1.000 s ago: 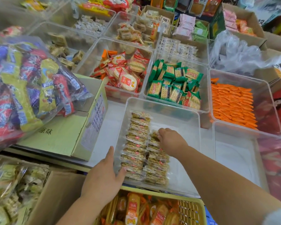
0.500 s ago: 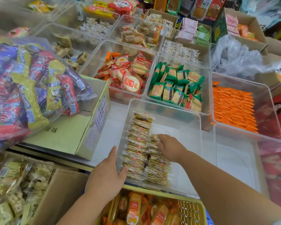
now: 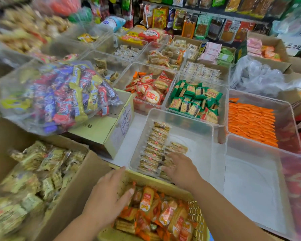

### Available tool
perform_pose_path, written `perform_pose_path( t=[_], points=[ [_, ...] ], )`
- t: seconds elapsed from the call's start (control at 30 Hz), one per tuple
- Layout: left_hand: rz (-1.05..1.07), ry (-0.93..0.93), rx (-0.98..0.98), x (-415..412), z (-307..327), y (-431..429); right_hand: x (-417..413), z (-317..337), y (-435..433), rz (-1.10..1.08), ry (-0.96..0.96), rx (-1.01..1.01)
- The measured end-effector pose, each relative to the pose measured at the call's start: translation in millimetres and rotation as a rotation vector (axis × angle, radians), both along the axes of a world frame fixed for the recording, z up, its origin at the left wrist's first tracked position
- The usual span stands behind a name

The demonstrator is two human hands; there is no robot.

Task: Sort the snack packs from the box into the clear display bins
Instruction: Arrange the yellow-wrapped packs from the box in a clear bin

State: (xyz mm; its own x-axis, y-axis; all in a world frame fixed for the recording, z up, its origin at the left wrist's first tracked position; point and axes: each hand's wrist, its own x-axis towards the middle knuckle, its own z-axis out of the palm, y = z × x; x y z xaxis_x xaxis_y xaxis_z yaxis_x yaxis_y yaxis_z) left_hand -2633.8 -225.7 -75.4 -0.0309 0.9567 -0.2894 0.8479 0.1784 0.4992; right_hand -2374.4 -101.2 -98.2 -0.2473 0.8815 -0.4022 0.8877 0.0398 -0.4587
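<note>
The right hand (image 3: 181, 168), fingers spread and holding nothing, is lying palm-down over the near end of two rows of clear-wrapped tan cracker packs (image 3: 156, 146) inside the clear rectangular plastic bin (image 3: 195, 129); the rows are stretching away toward twelve o'clock. The left hand (image 3: 109, 195), loosely spread, is hovering over the yellow mesh basket (image 3: 196, 218) at seven o'clock of that bin.

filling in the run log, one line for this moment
left hand: open, on yellow basket | right hand: open, on snack packs | clear bin: part filled
</note>
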Motion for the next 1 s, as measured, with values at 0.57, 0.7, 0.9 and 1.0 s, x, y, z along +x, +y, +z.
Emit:
perform_pose_path(
  t=[0.57, 0.7, 0.9, 1.0],
  points=[
    [0.415, 0.221, 0.156, -133, 35, -205, -178, 64, -184, 0.755, 0.252, 0.17],
    [0.44, 0.254, 0.049, -219, 21, -186, -224, 67, -195, 0.716, 0.209, 0.218],
    [0.353, 0.32, -0.178, -351, 11, -140, -287, 54, -198, 0.658, 0.007, 0.137],
    [0.297, 0.32, -0.281, -398, -3, -110, -294, 45, -199, 0.658, -0.091, 0.121]
  ],
)
